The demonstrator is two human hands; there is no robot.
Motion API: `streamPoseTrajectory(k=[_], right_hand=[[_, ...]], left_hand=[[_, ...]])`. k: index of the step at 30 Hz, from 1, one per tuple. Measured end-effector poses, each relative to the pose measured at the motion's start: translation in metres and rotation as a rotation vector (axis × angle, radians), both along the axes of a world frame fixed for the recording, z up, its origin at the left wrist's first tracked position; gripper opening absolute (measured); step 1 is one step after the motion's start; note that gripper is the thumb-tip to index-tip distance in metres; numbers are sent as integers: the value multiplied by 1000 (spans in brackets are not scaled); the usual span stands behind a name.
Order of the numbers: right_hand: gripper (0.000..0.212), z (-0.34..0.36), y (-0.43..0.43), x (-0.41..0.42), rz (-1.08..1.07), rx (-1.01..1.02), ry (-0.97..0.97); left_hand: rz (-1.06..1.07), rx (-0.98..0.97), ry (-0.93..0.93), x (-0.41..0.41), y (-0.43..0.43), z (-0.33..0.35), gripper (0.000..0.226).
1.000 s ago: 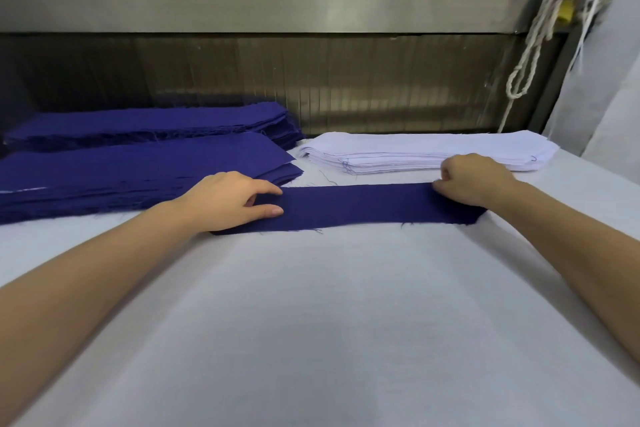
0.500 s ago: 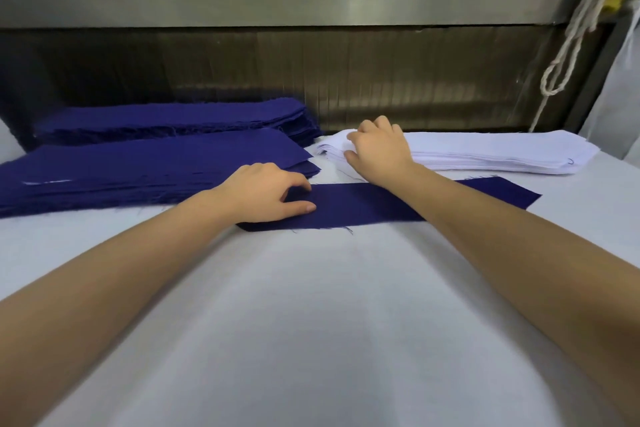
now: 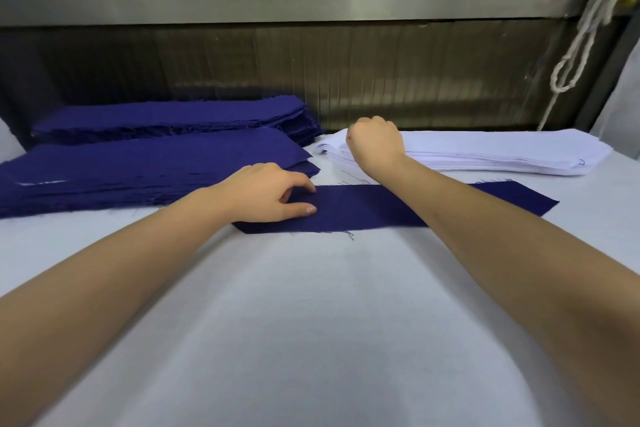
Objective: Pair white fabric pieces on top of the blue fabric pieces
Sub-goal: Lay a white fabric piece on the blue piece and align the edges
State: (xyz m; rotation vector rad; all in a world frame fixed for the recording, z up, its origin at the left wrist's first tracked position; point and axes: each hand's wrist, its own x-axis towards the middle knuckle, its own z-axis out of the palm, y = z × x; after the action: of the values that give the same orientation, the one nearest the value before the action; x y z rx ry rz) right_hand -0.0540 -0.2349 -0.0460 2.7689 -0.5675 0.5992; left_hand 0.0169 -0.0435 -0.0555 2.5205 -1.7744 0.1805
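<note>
Head view: the left hand, fingers relaxed, pins the lone blue strip on the table, likely against shifting. The right hand curls at the end of the white stack; whether it pinches a piece, I cannot tell.

Table: white-covered, flat. Single blue strip lies flat on it, left end under left hand, rest running right past right forearm; loose threads at near edge. Near blue stack left of left hand, just beyond it. Far blue stack behind that, at back wall. White stack: left end under right hand, stretching right of that hand, just behind strip.
</note>
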Motion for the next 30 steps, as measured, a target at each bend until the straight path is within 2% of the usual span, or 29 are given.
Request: streamPoseTrajectory(k=[3,8,10,12,14,18,21,25,28,30], right_hand=[[26,2,-2,0,-32,117,-41],[11,-2,-8,-4,44,454,-260],[12,-6,-10,-6,85,562,-379],[13,-9,-12,-7,119,612,-464],[14,-12,-12,-7,142,615,-511],[13,-16,-10,-8,171,573,-564],[12,-16,-10,-11,189,513,-587],[12,-18,-10,-14,174,440,-558],[15,-19,-9,-15,176,405,-520],[20,-19,-8,-17,199,373,-496]], left_hand=[[8,-8,14,-1,-4,2,38],[63,-123,49,-2,-25,5,28],[129,-214,121,-3,-37,6,24],[192,-326,279,-4,-51,8,25],[237,-440,448,-5,-65,10,32],[330,-601,877,-4,-88,14,60],[328,-663,1113,-3,-98,19,56],[404,-786,1153,-2,-105,25,37],[454,-806,1205,-4,-104,28,21],[467,-789,1243,-3,-104,28,28]])
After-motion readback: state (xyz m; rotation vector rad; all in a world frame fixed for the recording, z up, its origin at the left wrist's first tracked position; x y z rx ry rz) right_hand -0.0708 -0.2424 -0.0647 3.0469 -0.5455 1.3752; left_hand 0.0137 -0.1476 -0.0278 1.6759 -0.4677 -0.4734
